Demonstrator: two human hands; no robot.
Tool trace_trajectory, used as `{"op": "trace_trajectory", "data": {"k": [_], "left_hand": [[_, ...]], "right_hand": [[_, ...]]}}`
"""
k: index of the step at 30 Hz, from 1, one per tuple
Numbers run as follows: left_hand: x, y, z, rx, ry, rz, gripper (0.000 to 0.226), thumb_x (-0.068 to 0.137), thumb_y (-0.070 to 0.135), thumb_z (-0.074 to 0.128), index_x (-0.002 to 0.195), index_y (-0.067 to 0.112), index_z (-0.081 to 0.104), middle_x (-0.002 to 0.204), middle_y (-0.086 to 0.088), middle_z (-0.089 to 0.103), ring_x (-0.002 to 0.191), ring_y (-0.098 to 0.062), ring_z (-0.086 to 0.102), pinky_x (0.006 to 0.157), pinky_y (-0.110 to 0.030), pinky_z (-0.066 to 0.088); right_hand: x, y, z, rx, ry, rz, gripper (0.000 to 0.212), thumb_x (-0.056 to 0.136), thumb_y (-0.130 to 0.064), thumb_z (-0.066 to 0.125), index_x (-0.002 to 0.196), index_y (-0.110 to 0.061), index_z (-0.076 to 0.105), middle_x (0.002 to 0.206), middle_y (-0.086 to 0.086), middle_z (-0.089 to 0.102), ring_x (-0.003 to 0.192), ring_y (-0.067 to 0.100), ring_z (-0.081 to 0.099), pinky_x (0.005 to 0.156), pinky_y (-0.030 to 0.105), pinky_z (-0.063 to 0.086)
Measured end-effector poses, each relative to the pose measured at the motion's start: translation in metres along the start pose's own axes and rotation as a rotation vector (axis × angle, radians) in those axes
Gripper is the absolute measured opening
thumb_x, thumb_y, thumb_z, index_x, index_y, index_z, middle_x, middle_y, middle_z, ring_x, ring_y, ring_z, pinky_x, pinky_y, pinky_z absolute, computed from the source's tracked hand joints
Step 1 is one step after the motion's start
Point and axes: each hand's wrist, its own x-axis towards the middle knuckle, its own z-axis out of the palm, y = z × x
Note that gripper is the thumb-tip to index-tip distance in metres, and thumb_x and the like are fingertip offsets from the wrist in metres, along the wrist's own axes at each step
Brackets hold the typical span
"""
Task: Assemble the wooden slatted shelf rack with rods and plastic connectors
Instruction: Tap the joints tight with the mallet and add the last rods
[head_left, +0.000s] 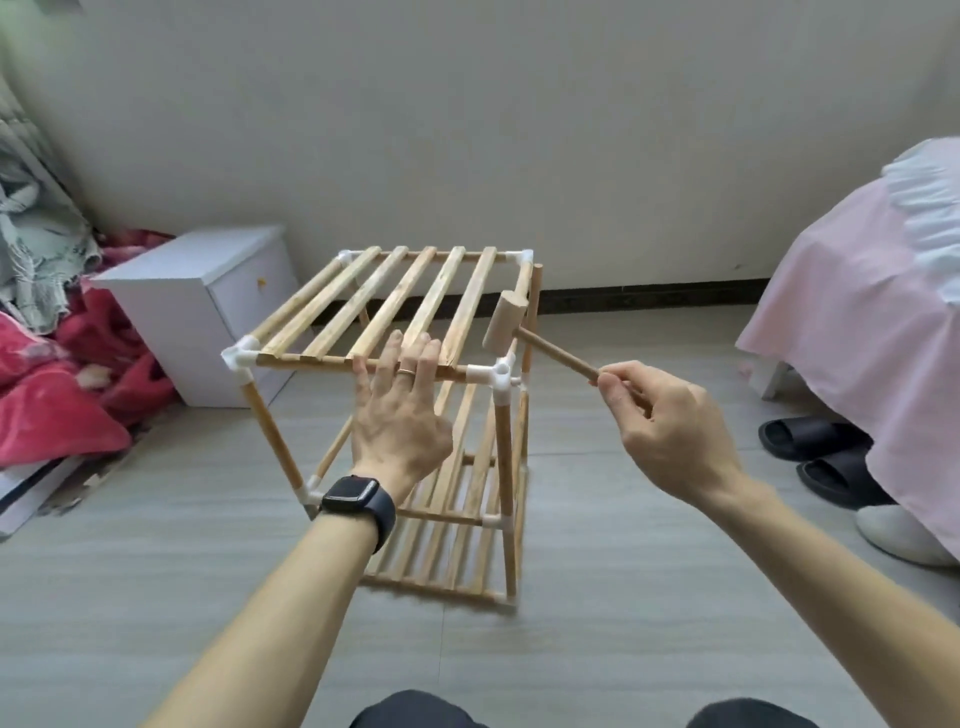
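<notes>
A person's right hand closes its grip, thumb and curled fingers pinching the tail end of a small wooden mallet. The handle runs up and to the left from that grip, so the blocky head hangs just above and slightly beyond the white connector at the near right corner of the rack. That corner's open socket faces up and seems the likely target for a downward tap. Just left of it, the left hand, wearing a dark watch, lies spread with straight fingers on the near rail of the top shelf, apparently steadying it. The rack stands upright on the grey floor, with pale slats, round rods, white plastic corners and lower tiers visible beneath.
</notes>
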Motion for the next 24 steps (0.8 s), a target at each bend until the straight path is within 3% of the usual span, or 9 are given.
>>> {"op": "trace_trajectory", "data": {"k": [2,5,7,11,15,18,20,22,24], "left_hand": [[0.003,0.002,-0.001,0.006,-0.020,-0.035,0.089,0.075,0.016,0.061,0.153,0.026,0.019,0.164,0.001,0.020,0.155,-0.026,0.003,0.123,-0.057,-0.005],[0.004,0.002,-0.003,0.022,-0.052,-0.035,0.094,0.075,0.016,0.061,0.154,0.029,0.011,0.165,0.002,0.014,0.155,-0.023,0.000,0.124,-0.056,-0.004],[0.000,0.003,-0.003,0.024,-0.056,-0.023,0.096,0.076,0.015,0.061,0.155,0.029,0.009,0.165,0.003,0.011,0.154,-0.023,-0.002,0.124,-0.056,-0.005],[-0.004,0.007,-0.002,0.004,-0.044,-0.025,0.099,0.074,0.012,0.061,0.156,0.028,0.008,0.164,0.003,0.012,0.154,-0.023,-0.003,0.124,-0.055,-0.008],[-0.003,0.005,-0.004,0.032,-0.084,-0.031,0.101,0.076,0.017,0.061,0.156,0.031,0.001,0.165,0.004,0.007,0.154,-0.022,-0.005,0.124,-0.055,-0.009],[-0.002,0.004,-0.006,0.030,-0.104,-0.031,0.101,0.079,0.017,0.060,0.156,0.032,-0.003,0.166,0.004,0.004,0.154,-0.021,-0.007,0.123,-0.054,-0.010],[-0.003,0.005,-0.007,0.027,-0.113,-0.032,0.099,0.080,0.019,0.060,0.157,0.031,-0.002,0.167,0.004,0.005,0.154,-0.021,-0.007,0.123,-0.053,-0.011],[-0.003,0.005,-0.008,-0.001,-0.101,-0.023,0.092,0.084,0.024,0.057,0.159,0.029,0.005,0.167,0.004,0.009,0.155,-0.021,-0.003,0.124,-0.053,-0.010],[-0.003,0.006,-0.012,-0.053,-0.078,-0.028,0.078,0.088,0.035,0.047,0.159,0.027,0.016,0.167,0.004,0.016,0.155,-0.020,0.004,0.124,-0.053,-0.008]], "right_hand": [[0.008,-0.008,-0.004,-0.098,-0.064,-0.059,0.022,0.104,-0.036,0.052,0.105,-0.027,0.072,0.076,-0.013,0.064,0.072,0.007,0.060,0.057,0.017,0.039],[0.018,-0.017,-0.012,-0.114,0.095,-0.086,0.020,0.103,-0.033,0.054,0.106,-0.025,0.072,0.079,-0.010,0.063,0.069,0.010,0.055,0.058,0.020,0.038],[0.019,-0.022,-0.019,-0.059,0.170,-0.097,0.019,0.104,-0.030,0.054,0.107,-0.023,0.072,0.077,-0.011,0.062,0.067,0.007,0.054,0.058,0.014,0.034],[0.016,-0.025,-0.023,-0.266,-0.104,-0.050,0.024,0.103,-0.035,0.051,0.102,-0.027,0.074,0.073,-0.013,0.062,0.065,0.006,0.055,0.052,0.022,0.034],[0.008,-0.030,-0.025,-0.096,0.120,-0.072,0.019,0.103,-0.030,0.053,0.098,-0.025,0.071,0.070,-0.012,0.059,0.064,0.006,0.055,0.053,0.024,0.035],[0.005,-0.029,-0.026,-0.256,-0.025,-0.040,0.024,0.103,-0.034,0.050,0.101,-0.024,0.073,0.074,-0.010,0.063,0.067,0.015,0.057,0.056,0.030,0.040],[0.001,-0.027,-0.026,-0.276,-0.063,-0.017,0.023,0.102,-0.035,0.052,0.099,-0.027,0.073,0.077,-0.009,0.066,0.071,0.019,0.060,0.058,0.032,0.040],[-0.003,-0.029,-0.029,-0.176,0.072,-0.071,0.017,0.101,-0.031,0.055,0.100,-0.026,0.072,0.076,-0.009,0.065,0.068,0.016,0.059,0.055,0.028,0.040],[-0.007,-0.030,-0.029,-0.182,0.092,-0.106,0.017,0.102,-0.029,0.056,0.101,-0.024,0.072,0.070,-0.011,0.061,0.059,0.009,0.053,0.049,0.024,0.035]]}}
